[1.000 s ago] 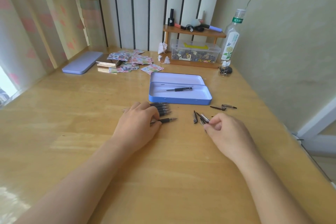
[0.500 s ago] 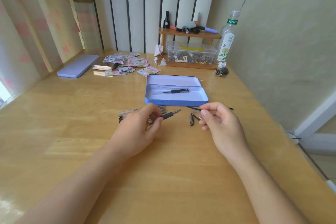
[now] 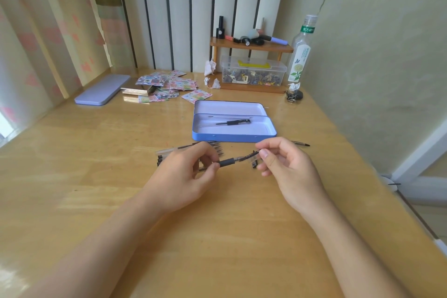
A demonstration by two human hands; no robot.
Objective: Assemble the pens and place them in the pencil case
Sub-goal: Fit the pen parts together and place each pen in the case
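A blue tin pencil case [image 3: 232, 136] lies open on the wooden desk, with one assembled black pen [image 3: 233, 122] inside. Just in front of it, my left hand [image 3: 186, 174] pinches a pen barrel with a black grip [image 3: 227, 161] above the desk. My right hand [image 3: 283, 164] pinches a pen cap [image 3: 254, 154] over the barrel's tip end. Under and behind my left hand lies a row of several more pen barrels [image 3: 217, 147], partly hidden. A loose pen part [image 3: 254, 165] lies beside my right thumb, and another thin piece [image 3: 301, 144] lies right of that hand.
A purple tin lid [image 3: 102, 92] lies far left, beside a scatter of sticker sheets [image 3: 167, 84]. A wooden shelf [image 3: 251, 47] over a clear plastic box [image 3: 254, 74], a plastic bottle [image 3: 301, 55], crumpled paper and keys stand at the back. The wall runs along the right.
My left hand lifted a barrel off the desk pile and turned it toward the right. My right hand picked up a cap and brought it over the barrel's tip.
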